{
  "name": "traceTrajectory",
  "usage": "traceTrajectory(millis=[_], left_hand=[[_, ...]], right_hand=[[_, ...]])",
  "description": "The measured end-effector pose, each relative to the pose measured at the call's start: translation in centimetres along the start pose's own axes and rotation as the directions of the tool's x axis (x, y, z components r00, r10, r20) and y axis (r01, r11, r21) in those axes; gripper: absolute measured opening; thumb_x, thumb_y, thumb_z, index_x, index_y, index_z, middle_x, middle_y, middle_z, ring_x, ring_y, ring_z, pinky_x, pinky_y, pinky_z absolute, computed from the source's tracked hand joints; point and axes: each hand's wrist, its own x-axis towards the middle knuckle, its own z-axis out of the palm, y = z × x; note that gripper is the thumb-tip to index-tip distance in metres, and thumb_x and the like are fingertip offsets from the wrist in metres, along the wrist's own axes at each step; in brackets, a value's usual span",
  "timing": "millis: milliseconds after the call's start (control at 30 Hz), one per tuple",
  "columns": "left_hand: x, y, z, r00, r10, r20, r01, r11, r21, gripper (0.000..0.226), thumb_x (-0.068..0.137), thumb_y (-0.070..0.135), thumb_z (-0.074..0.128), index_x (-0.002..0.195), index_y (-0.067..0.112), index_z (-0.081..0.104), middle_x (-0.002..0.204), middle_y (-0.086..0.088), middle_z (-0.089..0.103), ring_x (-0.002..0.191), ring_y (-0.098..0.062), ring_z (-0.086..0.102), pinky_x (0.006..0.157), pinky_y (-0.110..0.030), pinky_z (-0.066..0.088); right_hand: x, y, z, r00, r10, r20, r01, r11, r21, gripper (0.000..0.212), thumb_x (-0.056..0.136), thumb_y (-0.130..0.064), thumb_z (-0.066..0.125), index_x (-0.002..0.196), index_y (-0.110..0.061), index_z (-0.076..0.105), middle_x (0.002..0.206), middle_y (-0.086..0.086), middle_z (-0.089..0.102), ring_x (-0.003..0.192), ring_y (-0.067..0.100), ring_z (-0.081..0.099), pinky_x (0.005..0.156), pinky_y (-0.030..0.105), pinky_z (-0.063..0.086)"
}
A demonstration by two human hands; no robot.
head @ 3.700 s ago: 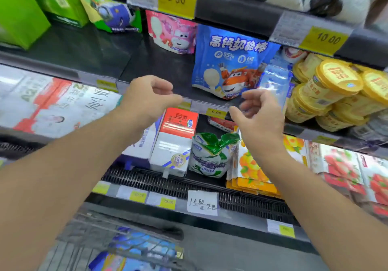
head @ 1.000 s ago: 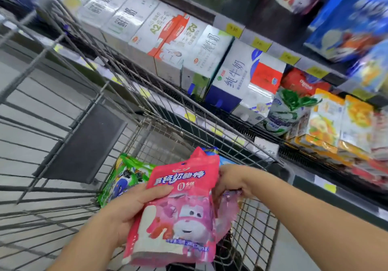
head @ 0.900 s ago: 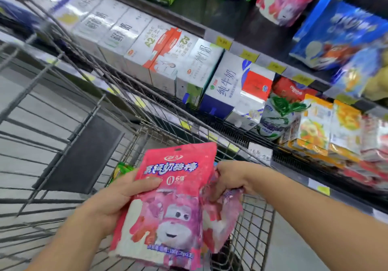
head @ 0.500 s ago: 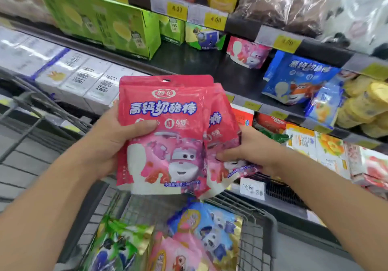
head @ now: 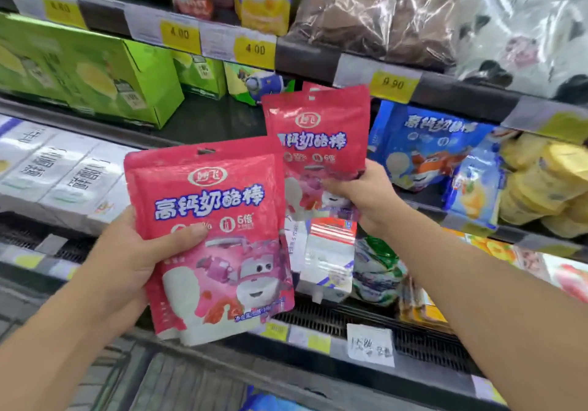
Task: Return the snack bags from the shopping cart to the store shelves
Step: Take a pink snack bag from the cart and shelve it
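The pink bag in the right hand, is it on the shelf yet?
Not yet. The right hand holds the pink bag up before the shelf.

The nearer pink snack bags point(head: 216, 238) are held upright in front of the shelves: a front pouch with blue-edged white lettering and a cartoon plane face, and a second pink edge showing behind its top and left side; a thumb is pressed on the front panel; the farther pink snack bag point(head: 318, 133), of the same design, is raised higher and to the right, upright with a slight tilt, gripped at its lower part; its left edge is overlapped by the nearer ones
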Motion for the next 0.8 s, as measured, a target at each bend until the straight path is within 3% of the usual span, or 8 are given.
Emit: traceTrajectory(millis=[100, 167, 233, 367, 567, 700, 800], left_hand=[[1.0, -0.7, 0.2, 1.0, 0.012, -0.02, -0.012, 1.0, 0.014, 0.044, 0.067, -0.002, 0.069, 0.107, 0.014, 0.069, 0.091, -0.009, 0.08, 0.07, -0.022, 0.076, 0.059, -0.036, 0.063], [1.6, -1.0, 0.2, 0.999, 0.018, -0.031, -0.017, 1.0, 0.026, 0.044, 0.067, -0.003, 0.069, 0.107, 0.015, 0.069, 0.092, -0.008, 0.08, 0.071, -0.023, 0.076, 0.062, -0.037, 0.064], [2.1, -1.2, 0.3, 0.998, 0.031, -0.052, -0.029, 0.999, 0.042, 0.042, 0.067, 0.0, 0.069, 0.104, 0.018, 0.071, 0.092, -0.006, 0.08, 0.071, -0.021, 0.076, 0.063, -0.037, 0.064], [3.2, -0.8, 0.6, 0.995, 0.06, -0.082, -0.057, 0.998, 0.04, 0.032, 0.065, 0.006, 0.069, 0.09, 0.024, 0.074, 0.083, 0.002, 0.08, 0.065, -0.017, 0.076, 0.057, -0.038, 0.063], [3.6, -0.5, 1.1, 0.991, 0.079, -0.106, -0.073, 0.996, 0.053, 0.032, 0.066, 0.01, 0.067, 0.094, 0.025, 0.07, 0.076, 0.006, 0.079, 0.057, -0.014, 0.074, 0.048, -0.038, 0.061], [3.7, -0.5, 1.3, 0.991, 0.079, -0.105, -0.075, 0.996, 0.038, 0.029, 0.066, 0.008, 0.066, 0.085, 0.028, 0.074, 0.076, 0.006, 0.079, 0.057, -0.014, 0.074, 0.049, -0.038, 0.061], [3.8, -0.5, 1.1, 0.992, 0.076, -0.096, -0.072, 0.996, 0.047, 0.033, 0.065, 0.008, 0.066, 0.093, 0.025, 0.071, 0.078, 0.004, 0.079, 0.059, -0.015, 0.075, 0.05, -0.038, 0.061]], right_hand=[[3.1, 0.5, 0.3, 0.998, 0.063, 0.02, -0.066, 0.984, 0.165, 0.036, 0.07, 0.003, 0.077, 0.103, 0.003, 0.063, 0.067, 0.01, 0.064, 0.041, 0.015, 0.047, 0.046, 0.025, 0.042], [4.9, 0.9, 0.4, 0.996, 0.08, -0.043, -0.069, 0.974, 0.214, 0.027, 0.075, 0.007, 0.074, 0.099, 0.002, 0.063, 0.056, 0.005, 0.063, 0.037, 0.015, 0.052, 0.041, 0.024, 0.044], [6.5, 0.5, 0.7, 0.994, 0.039, -0.103, -0.016, 0.976, 0.215, 0.019, 0.078, 0.01, 0.072, 0.093, 0.001, 0.065, 0.058, 0.005, 0.066, 0.042, 0.017, 0.059, 0.04, 0.023, 0.048], [9.4, -1.8, 1.2, 0.988, -0.021, -0.154, 0.047, 0.984, 0.173, 0.025, 0.077, 0.007, 0.075, 0.096, -0.004, 0.062, 0.067, 0.005, 0.067, 0.05, 0.016, 0.063, 0.04, 0.024, 0.051], [10.7, -1.0, -0.4, 0.961, -0.133, -0.244, 0.069, 0.964, -0.256, 0.04, 0.066, -0.007, 0.087, 0.099, -0.003, 0.064, 0.08, 0.005, 0.069, 0.059, 0.011, 0.066, 0.05, 0.024, 0.052], [11.1, -1.3, 0.8, 0.915, -0.165, -0.369, 0.118, 0.982, -0.146, 0.034, 0.067, -0.005, 0.084, 0.076, -0.021, 0.055, 0.074, 0.003, 0.065, 0.057, 0.017, 0.062, 0.05, 0.028, 0.057], [12.4, -2.1, 1.4, 0.899, -0.194, -0.393, 0.169, 0.981, -0.097, 0.039, 0.062, -0.001, 0.082, 0.075, -0.024, 0.054, 0.079, 0.002, 0.067, 0.082, 0.025, 0.072, 0.072, 0.039, 0.062]])
